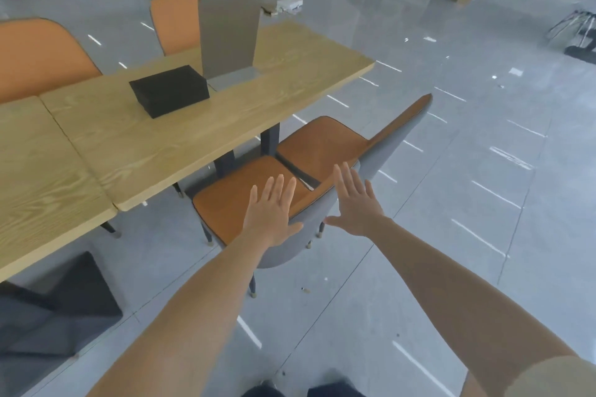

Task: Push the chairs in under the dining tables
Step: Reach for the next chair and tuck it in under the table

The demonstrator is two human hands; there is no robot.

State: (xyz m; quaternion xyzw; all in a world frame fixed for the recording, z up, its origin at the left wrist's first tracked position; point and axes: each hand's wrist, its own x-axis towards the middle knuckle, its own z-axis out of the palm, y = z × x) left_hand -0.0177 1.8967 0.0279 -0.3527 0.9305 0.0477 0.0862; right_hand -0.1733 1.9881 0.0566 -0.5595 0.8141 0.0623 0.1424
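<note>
**A:** What takes up most of the frame?

**B:** The grey tiled floor (451, 171), glossy with streaks of reflected light, running from the bottom edge to the top. On it, across the left half, stands a long wooden dining table (200, 126), with a second table (38, 177) butted against it at the left edge.

**A:** And the chairs?

**B:** Two on the near side, at centre frame. The near chair (232, 203) has an orange seat and a grey back; the front of its seat lies just at the table's edge, most of it out in the open. Just beside it to the upper right, the second chair (322, 142) has its front tucked slightly under the tabletop. Two more orange chairs sit on the far side: one (42, 58) at the upper left, one (175, 22) behind the tabletop items.

**A:** What's on the table?

**B:** A grey upright board (229, 32) and, just left of it, a black box (169, 90).

**A:** The hands?

**B:** Both bare arms reach up from the bottom of the frame. The left hand (271, 213) is flat, fingers spread, above the near chair's back and gripping nothing. The right hand (354, 203) is likewise splayed wide and empty, just right of that back's top edge. Whether either palm touches the chair, I can't tell.

**A:** Anything small?

**B:** A speck of debris (304, 290) on the floor below the chair.
</note>
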